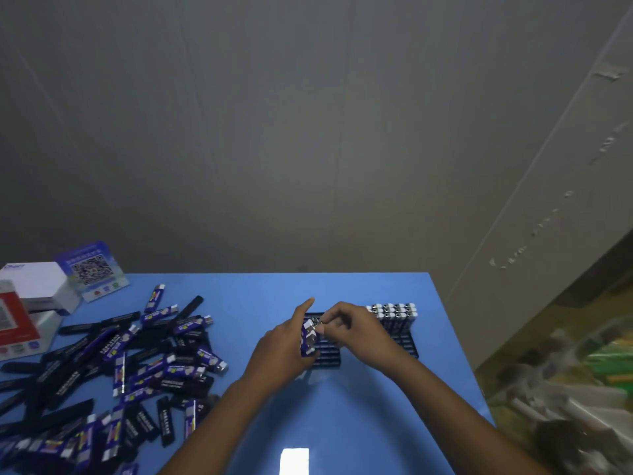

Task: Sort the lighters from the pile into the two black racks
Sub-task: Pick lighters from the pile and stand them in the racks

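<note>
Left hand (284, 351) gripping lighters (309, 339) above the near rack (327, 354); right hand (352, 325) pinching their tops.

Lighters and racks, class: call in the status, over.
Left hand grips a bunch of lighters over the near rack; right hand pinches their tops. Far rack part filled. Pile remains at left. Nothing in the way.

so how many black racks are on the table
2. The left rack lies under the hands, largely hidden by the left hand gripping a bunch of lighters. The right rack sits beside it, its far rows filled with upright lighters.
</note>
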### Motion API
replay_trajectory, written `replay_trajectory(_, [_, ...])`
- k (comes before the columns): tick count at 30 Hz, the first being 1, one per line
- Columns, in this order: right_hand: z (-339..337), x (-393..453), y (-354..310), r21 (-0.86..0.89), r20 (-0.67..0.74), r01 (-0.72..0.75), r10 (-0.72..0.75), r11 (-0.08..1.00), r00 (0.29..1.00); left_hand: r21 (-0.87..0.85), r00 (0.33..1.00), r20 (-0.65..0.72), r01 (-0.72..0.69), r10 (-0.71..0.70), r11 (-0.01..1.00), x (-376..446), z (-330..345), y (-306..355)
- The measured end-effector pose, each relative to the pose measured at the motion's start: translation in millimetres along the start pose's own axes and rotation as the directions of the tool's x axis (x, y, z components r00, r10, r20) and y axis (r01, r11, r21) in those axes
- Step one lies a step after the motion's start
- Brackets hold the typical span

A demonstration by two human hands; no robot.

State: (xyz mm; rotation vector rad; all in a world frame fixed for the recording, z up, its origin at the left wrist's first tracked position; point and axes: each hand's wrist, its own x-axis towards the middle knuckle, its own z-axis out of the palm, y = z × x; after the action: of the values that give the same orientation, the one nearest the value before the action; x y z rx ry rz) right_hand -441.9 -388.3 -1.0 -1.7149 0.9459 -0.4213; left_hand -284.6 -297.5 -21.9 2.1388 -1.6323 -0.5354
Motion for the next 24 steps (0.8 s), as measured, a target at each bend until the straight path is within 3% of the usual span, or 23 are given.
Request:
replay_trajectory(9, [-52.4,-17.7,26.4,0.027,0.032,-0.033,0.032,0.999,0.999,0.099,0.998,0.027,0.061,-0.063,0.993,3.5,35.9,48.2])
replay_trajectory(13, [-67.0,-16.8,27.3,0.187,0.038,-0.105,0.100,0.977,0.994,0.097,0.997,0.032,0.067,-0.070,0.993,6.9,36.9,56.0])
replay_trajectory(17, [-77.7,-9.6,29.4,0.296,0.031,-0.139,0.136,0.945,0.990,0.073,0.996,0.030,0.083,-0.085,0.994,14.1,34.9,58.2])
replay_trajectory(24, [-97.2,1.8,26.1,0.275,-0.050,-0.092,0.109,0.957,0.993,-0.020,0.994,0.025,0.103,-0.102,0.994,25.0,33.6,57.2])
